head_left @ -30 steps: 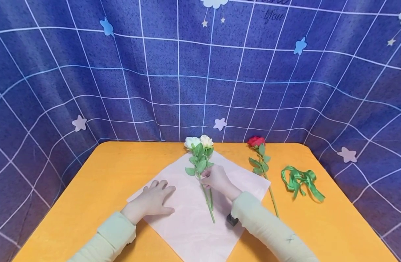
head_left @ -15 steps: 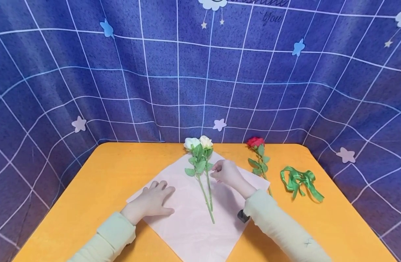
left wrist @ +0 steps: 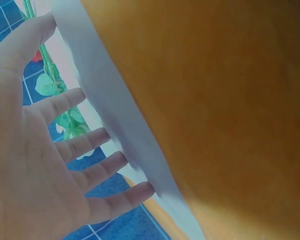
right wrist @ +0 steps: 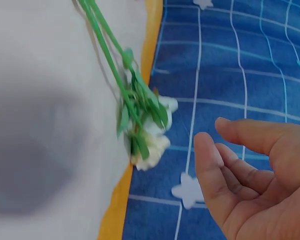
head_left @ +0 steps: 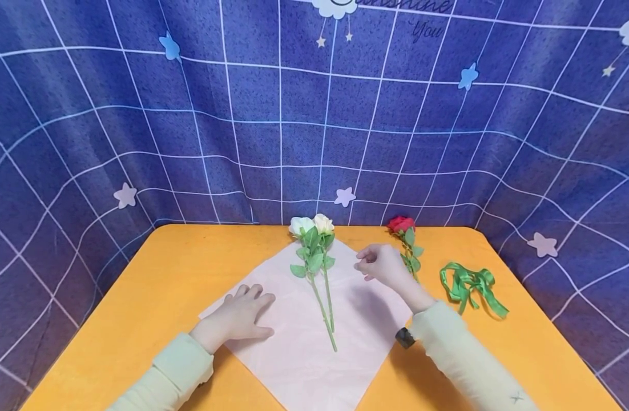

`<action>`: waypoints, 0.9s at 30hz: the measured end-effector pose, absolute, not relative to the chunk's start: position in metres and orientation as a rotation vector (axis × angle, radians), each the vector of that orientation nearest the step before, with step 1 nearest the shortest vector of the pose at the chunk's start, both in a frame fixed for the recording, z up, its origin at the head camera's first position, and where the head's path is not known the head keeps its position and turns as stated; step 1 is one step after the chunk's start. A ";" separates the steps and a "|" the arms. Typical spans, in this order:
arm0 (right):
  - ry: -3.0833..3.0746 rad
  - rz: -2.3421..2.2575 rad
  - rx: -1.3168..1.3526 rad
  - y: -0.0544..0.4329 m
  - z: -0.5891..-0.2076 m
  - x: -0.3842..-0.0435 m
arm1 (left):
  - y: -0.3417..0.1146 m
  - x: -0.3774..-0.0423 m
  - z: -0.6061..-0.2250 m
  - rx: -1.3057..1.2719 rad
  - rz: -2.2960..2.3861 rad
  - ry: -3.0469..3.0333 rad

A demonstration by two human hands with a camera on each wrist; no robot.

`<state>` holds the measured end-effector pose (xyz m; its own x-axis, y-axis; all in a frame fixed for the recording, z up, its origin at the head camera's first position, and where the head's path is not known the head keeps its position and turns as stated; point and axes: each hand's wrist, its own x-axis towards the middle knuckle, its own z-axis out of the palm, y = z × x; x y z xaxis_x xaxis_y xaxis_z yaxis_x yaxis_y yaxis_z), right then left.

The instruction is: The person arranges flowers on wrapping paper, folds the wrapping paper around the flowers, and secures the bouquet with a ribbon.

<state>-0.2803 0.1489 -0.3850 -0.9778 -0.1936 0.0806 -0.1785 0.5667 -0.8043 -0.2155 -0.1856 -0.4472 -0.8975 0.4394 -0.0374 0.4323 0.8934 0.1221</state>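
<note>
1. Paper [head_left: 294, 371] in pale pink lies on the orange table [head_left: 186, 262], one corner toward me; my left hand [head_left: 234, 315] rests on its left side, fingers spread apart, gripping nothing.
2. My right hand [head_left: 388, 267] hangs above the paper's right side, loosely curled, thumb and forefinger apart, holding nothing.
3. The white rose [head_left: 300, 225] and cream rose [head_left: 323, 223] lie between my hands, on the paper. Both blooms point far, leaves overlapping; their long axes run far to near, stems slanting slightly right.
4. The red rose [head_left: 400, 224] lies right of those, partly hidden behind my right hand; its bloom points far, its stem slants near and right.
5. Green ribbon [head_left: 468, 284] lies looped farther right.
</note>
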 end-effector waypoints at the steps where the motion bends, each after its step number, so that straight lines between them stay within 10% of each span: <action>1: 2.764 -1.425 -0.325 0.154 -0.384 -0.280 | -0.186 -0.216 -0.448 0.691 0.171 2.995; 27: 2.599 -1.530 0.121 0.282 -0.427 -0.293 | -0.186 -0.217 -0.447 0.699 0.180 2.986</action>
